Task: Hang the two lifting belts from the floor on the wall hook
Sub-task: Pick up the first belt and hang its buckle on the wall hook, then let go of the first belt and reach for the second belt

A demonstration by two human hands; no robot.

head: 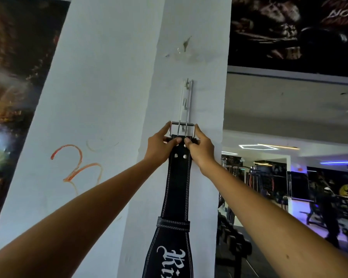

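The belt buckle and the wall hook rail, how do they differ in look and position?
The belt buckle is bare shiny metal, a wide rectangle lying crosswise with two prongs; the wall hook rail is painted white, narrow and upright. The buckle is pinched between the left hand and right hand; the rail is fixed to the white pillar, untouched by either hand. The buckle sits at the rail's lower end. Both lie against the same pillar face.
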